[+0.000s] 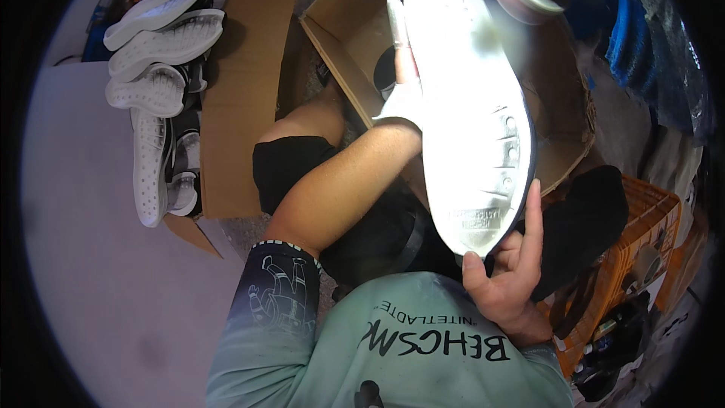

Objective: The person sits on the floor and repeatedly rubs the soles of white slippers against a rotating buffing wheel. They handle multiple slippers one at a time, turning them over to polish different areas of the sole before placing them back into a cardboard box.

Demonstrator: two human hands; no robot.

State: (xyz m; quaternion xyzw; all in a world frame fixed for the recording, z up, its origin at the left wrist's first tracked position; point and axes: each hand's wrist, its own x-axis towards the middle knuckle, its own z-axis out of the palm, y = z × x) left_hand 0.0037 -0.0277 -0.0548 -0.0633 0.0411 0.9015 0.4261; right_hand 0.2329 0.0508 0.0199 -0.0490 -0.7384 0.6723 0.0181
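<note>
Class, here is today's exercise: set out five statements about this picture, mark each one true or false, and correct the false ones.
1. The left hand and the right hand are both at the same white sole. True.
2. The right hand is covered in white. False: its visible part is bare; the left hand has a white covering.
3. An orange crate is at the right of the picture. True.
4. The right hand is at the upper end of the white sole. False: it is at the lower end.
5. Other soles lie beside a cardboard flap at the left. True.
</note>
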